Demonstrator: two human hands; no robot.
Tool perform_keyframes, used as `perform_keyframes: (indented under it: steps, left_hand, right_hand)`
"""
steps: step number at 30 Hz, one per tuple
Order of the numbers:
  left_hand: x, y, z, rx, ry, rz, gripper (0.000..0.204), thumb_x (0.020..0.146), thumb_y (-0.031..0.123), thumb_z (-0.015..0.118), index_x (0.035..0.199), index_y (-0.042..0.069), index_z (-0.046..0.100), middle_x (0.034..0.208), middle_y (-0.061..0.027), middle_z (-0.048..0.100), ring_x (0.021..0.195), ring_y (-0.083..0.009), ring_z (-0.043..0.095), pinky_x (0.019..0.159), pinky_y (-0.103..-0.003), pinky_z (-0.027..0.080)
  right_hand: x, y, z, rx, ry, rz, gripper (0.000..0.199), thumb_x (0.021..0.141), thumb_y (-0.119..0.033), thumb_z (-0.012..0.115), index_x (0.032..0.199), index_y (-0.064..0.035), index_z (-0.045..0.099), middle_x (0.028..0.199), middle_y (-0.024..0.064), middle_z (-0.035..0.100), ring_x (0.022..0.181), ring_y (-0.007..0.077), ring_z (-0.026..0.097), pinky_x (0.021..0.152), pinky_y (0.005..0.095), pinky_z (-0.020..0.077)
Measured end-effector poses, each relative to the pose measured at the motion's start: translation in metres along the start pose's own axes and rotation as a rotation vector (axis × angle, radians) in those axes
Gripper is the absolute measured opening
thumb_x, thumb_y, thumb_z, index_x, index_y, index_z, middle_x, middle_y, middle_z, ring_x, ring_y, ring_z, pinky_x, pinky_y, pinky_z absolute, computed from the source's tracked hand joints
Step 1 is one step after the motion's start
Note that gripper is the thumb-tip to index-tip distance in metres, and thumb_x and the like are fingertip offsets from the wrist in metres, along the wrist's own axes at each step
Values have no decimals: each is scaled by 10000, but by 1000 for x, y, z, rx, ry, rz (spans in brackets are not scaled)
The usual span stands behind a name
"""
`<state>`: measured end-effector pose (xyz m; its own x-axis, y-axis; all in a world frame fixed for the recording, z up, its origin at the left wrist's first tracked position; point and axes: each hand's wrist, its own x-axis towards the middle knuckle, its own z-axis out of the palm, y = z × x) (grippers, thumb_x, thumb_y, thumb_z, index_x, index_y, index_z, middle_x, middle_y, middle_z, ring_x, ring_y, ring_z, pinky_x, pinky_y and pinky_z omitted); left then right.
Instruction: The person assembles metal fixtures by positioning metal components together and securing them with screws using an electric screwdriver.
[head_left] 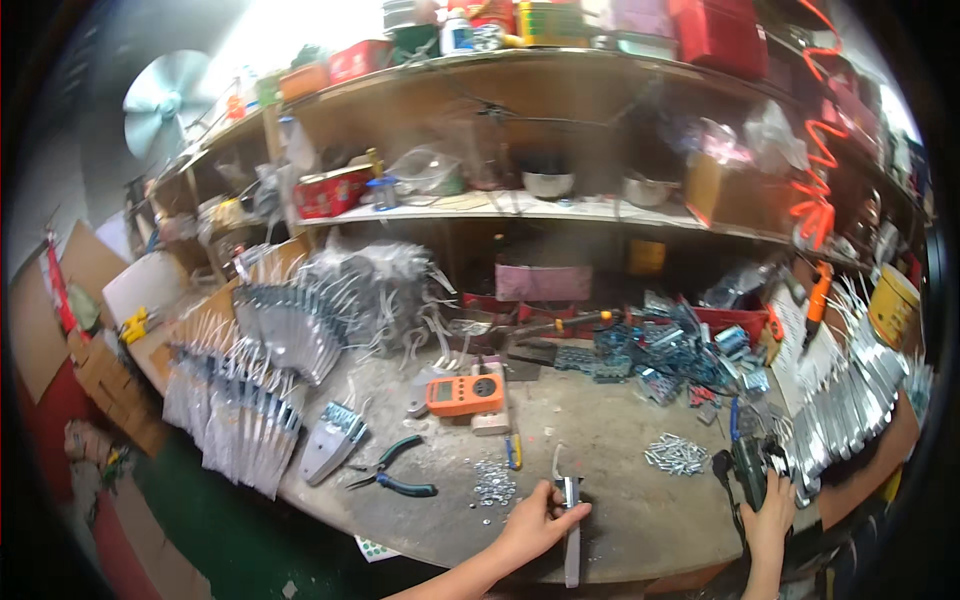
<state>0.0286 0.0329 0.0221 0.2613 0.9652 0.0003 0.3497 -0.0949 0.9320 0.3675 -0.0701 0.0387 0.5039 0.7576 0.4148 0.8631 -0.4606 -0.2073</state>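
Observation:
My left hand grips a narrow grey metal bracket near the front edge of the workbench; the bracket stands roughly upright with a thin wire curling from its top. My right hand rests on a dark green power screwdriver lying at the bench's right front. Between the hands lies a small heap of silver screws. A scatter of small washers or nuts sits just left of my left hand.
Green-handled pliers lie left of the washers. An orange meter sits mid-bench. Stacks of finished metal brackets line the left side and another row the right. Blue terminal blocks are piled behind. Cluttered shelves rise at the back.

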Motion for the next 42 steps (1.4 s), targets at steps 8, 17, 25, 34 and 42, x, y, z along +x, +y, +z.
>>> perform_keyframes:
  steps: [8,17,25,34,42]
  left_hand:
    - [-21,-10,-31,85,36,62,452,758,394,670,952,7,536,826,-165,611,750,-288,607,665,-359,478]
    - [-23,-36,-135,615,298,124,85,709,26,645,787,19,610,771,-103,582,664,-244,591,606,-309,470]
    - [-18,-40,-102,816,150,441,156,670,31,660,819,50,619,762,-78,550,729,-264,550,627,-356,456]
    - [-9,-38,-113,830,1,436,118,664,-24,622,756,21,563,743,-115,534,739,-314,535,637,-392,444]
    - [-4,-19,-88,573,-23,463,133,663,-63,644,771,-7,590,735,-112,580,672,-251,586,610,-307,475]
  right_hand:
    - [7,25,15,47,-12,-93,709,573,-44,701,1229,11,438,1062,207,485,980,385,476,839,418,402]
    - [0,-53,-45,1838,-279,104,688,765,-229,627,1314,10,288,856,53,426,777,136,464,763,273,455]
    - [-12,-95,-33,2206,-303,89,528,826,-270,576,1228,-2,361,810,48,431,808,167,455,872,395,391]
    - [-8,-140,9,2297,75,562,342,843,-343,497,988,-35,488,729,18,469,684,137,470,720,308,427]
    - [2,-156,43,2335,191,747,339,816,-354,522,938,-40,501,712,16,484,672,141,482,712,313,432]
